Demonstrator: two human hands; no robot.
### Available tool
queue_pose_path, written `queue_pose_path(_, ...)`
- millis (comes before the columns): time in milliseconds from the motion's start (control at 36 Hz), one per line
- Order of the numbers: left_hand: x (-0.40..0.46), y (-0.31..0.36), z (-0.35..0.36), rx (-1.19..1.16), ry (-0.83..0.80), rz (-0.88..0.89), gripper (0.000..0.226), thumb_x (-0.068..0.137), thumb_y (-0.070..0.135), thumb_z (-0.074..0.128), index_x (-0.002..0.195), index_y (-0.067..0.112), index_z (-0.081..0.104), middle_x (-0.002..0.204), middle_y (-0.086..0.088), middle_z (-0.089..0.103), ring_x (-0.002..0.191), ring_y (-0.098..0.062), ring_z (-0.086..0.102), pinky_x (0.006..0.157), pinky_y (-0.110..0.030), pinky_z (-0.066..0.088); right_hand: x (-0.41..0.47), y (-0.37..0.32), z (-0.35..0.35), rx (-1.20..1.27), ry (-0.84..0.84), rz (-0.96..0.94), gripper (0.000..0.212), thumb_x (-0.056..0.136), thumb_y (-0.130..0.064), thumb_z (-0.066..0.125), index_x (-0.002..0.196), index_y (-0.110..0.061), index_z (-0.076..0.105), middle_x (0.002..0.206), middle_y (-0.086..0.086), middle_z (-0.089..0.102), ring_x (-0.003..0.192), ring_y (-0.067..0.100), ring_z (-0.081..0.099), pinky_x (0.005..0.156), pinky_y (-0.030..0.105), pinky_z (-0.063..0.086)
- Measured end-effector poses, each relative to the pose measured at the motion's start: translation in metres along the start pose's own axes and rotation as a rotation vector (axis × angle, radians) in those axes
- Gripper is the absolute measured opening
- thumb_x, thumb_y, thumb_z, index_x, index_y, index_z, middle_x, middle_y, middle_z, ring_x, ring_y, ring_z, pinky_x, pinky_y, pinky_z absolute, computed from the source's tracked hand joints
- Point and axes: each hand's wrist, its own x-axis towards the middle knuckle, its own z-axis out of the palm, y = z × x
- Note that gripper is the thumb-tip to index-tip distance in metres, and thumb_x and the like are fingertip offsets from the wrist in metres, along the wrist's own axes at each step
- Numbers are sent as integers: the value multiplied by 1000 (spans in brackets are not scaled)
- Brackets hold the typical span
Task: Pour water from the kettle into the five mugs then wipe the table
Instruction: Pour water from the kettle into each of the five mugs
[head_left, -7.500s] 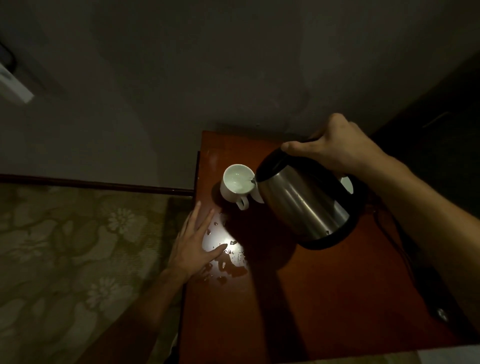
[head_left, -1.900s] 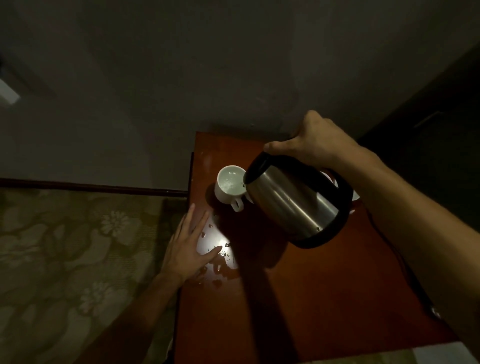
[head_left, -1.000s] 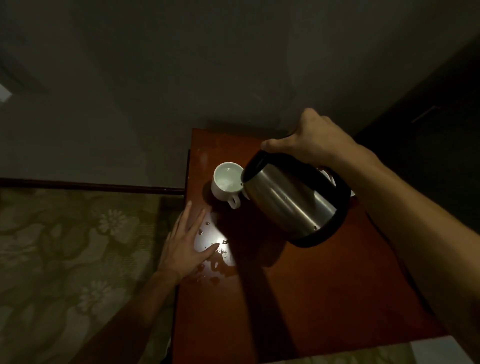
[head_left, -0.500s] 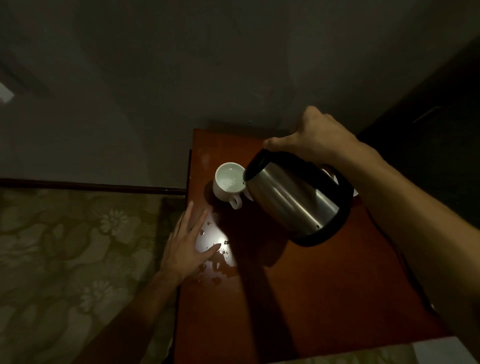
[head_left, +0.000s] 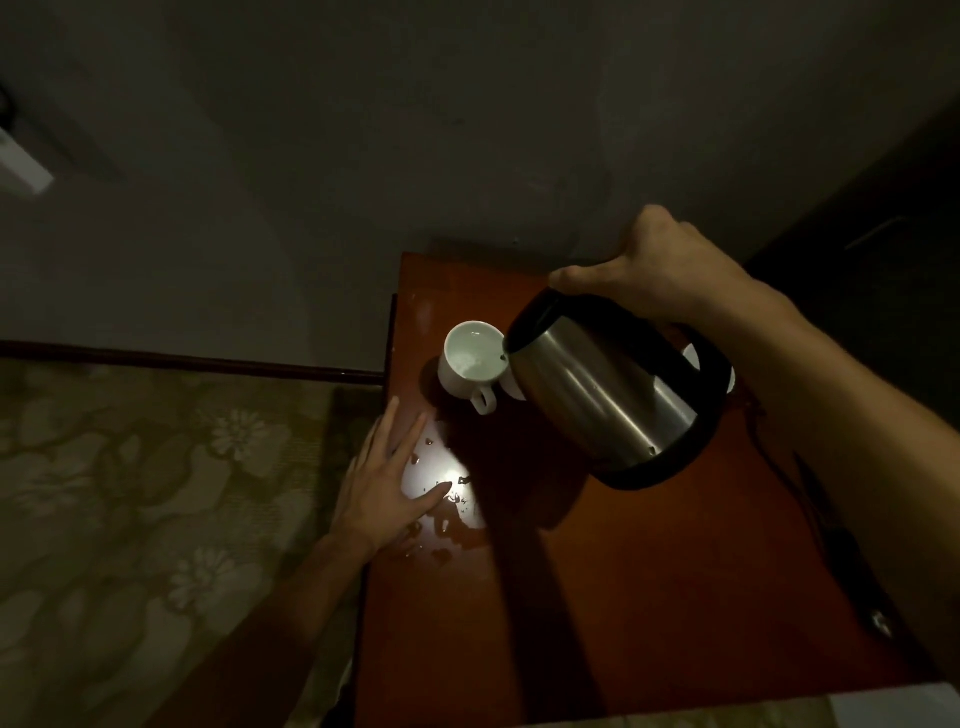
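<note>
The tilted kettle (head_left: 608, 395) is gripped by the right hand (head_left: 670, 265) over a mug (head_left: 470, 364), while the left hand (head_left: 382, 483) is laid flat, fingers spread, on the worktop (head_left: 649, 597).

Kettle (head_left: 608, 395) above table (head_left: 649, 571), right of mug (head_left: 470, 361)

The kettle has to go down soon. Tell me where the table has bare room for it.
Free: the near half of the table, in front of the kettle. Crowded: the far end, where the mug and others half hidden behind the kettle stand. The left edge holds the left hand and spilled drops.
</note>
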Motion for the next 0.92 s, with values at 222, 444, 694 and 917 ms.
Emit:
queue_pose_path(222, 1, -1, 1, 4, -12, -3, 101, 76, 83, 48, 162, 44, 10, 167, 19, -24, 159, -22, 5, 115, -68, 32, -8, -5, -1, 5, -13, 36, 71, 84, -64, 84, 128, -23, 47, 124, 4, 61, 104, 23, 65, 100, 51, 60)
queue_pose_path(444, 1, 0, 0, -6, -29, -19, 103, 75, 84, 48, 162, 45, 10, 166, 20, -26, 159, -22, 2, 117, -69, 27, -10, -9, 2, -10, -16, 47, 69, 84, -64, 84, 123, -24, 43, 122, 4, 56, 100, 22, 61, 101, 50, 58)
queue_pose_path(694, 1, 0, 0, 14, -34, -25, 104, 74, 84, 46, 162, 45, 7, 165, 21, -29, 158, -18, -1, 118, -66, 27, -12, -14, 4, -2, -24, 47, 67, 86, -63, 82, 122, -24, 40, 111, 0, 53, 96, 20, 60, 100, 51, 58)
queue_pose_path(917, 1, -1, 1, 23, -33, -24, 103, 74, 85, 45, 162, 46, 6, 166, 20, -28, 158, -21, 3, 117, -66, 29, -7, -12, 6, 15, -24, 24, 79, 85, -64, 83, 139, -20, 46, 128, 4, 57, 113, 27, 63, 104, 54, 57)
